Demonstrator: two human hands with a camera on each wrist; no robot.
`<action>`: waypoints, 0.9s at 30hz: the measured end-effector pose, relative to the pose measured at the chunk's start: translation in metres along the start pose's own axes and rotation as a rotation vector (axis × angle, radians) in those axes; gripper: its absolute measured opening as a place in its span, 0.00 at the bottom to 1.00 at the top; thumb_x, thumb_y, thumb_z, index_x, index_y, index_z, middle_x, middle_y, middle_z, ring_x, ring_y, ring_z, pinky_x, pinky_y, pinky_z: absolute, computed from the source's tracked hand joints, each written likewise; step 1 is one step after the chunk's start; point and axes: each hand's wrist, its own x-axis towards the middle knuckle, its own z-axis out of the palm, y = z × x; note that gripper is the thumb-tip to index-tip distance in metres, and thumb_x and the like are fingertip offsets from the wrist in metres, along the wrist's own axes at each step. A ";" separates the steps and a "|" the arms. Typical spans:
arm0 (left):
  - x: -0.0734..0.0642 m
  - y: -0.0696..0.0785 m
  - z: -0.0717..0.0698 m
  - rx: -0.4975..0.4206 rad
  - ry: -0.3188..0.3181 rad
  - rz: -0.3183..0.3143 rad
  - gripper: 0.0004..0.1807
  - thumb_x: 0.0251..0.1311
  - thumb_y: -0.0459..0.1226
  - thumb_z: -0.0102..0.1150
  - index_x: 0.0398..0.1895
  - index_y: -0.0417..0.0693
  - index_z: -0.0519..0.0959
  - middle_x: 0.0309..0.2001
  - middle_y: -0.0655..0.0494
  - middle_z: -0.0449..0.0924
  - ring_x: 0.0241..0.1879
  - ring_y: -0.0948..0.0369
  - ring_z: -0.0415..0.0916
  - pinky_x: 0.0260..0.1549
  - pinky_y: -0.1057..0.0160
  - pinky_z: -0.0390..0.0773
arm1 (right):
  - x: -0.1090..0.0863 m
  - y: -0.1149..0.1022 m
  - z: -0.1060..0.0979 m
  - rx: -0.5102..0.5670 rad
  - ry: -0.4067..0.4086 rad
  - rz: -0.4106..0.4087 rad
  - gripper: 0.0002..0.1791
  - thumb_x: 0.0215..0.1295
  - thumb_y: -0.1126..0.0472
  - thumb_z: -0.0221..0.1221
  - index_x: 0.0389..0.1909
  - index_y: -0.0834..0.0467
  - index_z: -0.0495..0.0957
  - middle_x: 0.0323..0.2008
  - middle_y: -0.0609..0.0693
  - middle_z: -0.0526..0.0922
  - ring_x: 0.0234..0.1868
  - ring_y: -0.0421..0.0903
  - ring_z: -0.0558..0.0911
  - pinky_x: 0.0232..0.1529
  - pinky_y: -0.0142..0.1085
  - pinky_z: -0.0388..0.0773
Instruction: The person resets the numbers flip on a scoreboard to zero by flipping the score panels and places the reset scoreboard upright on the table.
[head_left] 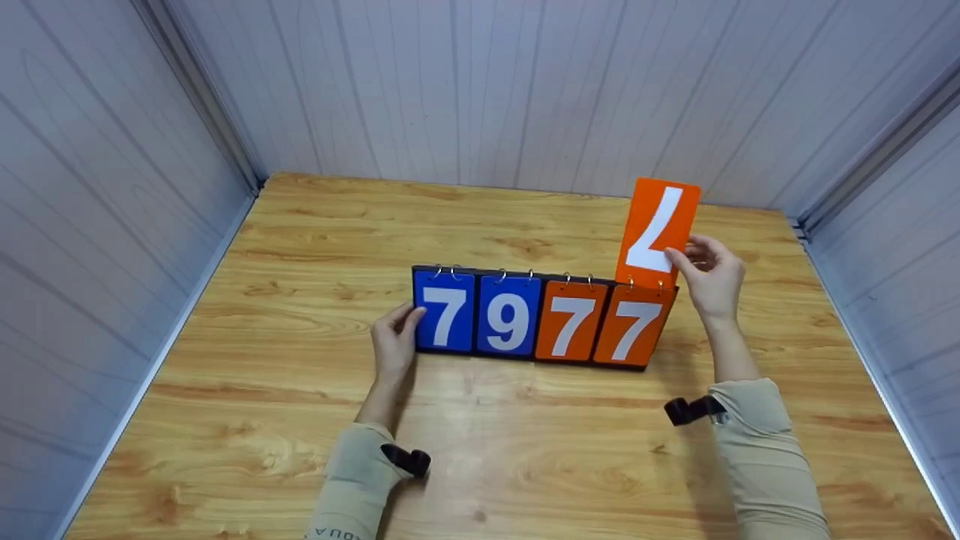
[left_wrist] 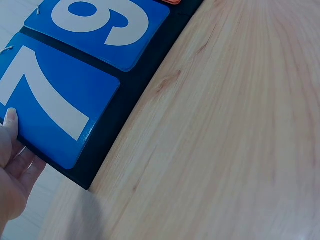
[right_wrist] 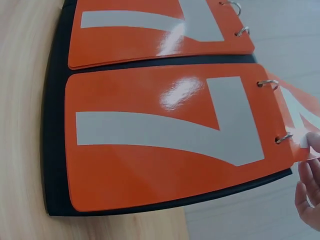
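A flip scoreboard with a black backing (left_wrist: 107, 145) stands on the table, two blue cards and two orange cards facing me. From left to right they read 7, 9, 7, 7. My left hand (head_left: 394, 341) grips the left edge of the board, thumb on the front of the blue 7 card (head_left: 444, 313). Above the rightmost orange 7 card (right_wrist: 165, 135), a raised orange card (head_left: 658, 231) bears an upside-down 7 and hangs on the metal rings (right_wrist: 267, 82). My right hand (head_left: 712, 276) pinches this raised card at its right edge, thumb in front.
The board rests on a wood-grain table (head_left: 480, 457). Pale panelled walls (head_left: 495, 90) rise behind the table and along both sides. A black wrist camera mount (head_left: 694, 410) sits on the right sleeve, and another mount (head_left: 406, 459) on the left.
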 end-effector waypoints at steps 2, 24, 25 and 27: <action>0.000 0.001 0.000 0.003 0.001 0.006 0.10 0.52 0.31 0.60 0.36 0.31 0.80 0.34 0.42 0.80 0.32 0.60 0.76 0.30 0.72 0.74 | 0.004 0.005 0.002 0.006 -0.024 0.028 0.17 0.48 0.69 0.64 0.39 0.74 0.76 0.25 0.52 0.77 0.25 0.35 0.73 0.30 0.22 0.70; 0.000 0.000 -0.001 -0.001 0.014 0.020 0.10 0.51 0.30 0.60 0.35 0.31 0.80 0.34 0.41 0.80 0.33 0.58 0.77 0.31 0.72 0.74 | 0.011 0.046 -0.002 -0.161 -0.301 0.350 0.29 0.59 0.46 0.53 0.46 0.69 0.74 0.26 0.47 0.81 0.22 0.29 0.76 0.26 0.22 0.73; 0.000 0.000 -0.001 -0.003 0.013 0.019 0.10 0.51 0.30 0.60 0.35 0.31 0.80 0.35 0.41 0.80 0.33 0.58 0.77 0.31 0.72 0.74 | 0.009 0.046 -0.003 -0.160 -0.275 0.343 0.28 0.59 0.45 0.53 0.45 0.69 0.75 0.27 0.49 0.82 0.22 0.29 0.76 0.25 0.22 0.72; 0.000 0.000 -0.001 -0.005 0.007 0.020 0.10 0.51 0.31 0.60 0.36 0.31 0.80 0.35 0.41 0.80 0.33 0.58 0.77 0.32 0.72 0.74 | 0.002 0.046 -0.004 -0.158 -0.202 0.322 0.26 0.59 0.46 0.54 0.42 0.68 0.76 0.28 0.52 0.82 0.21 0.30 0.76 0.24 0.23 0.72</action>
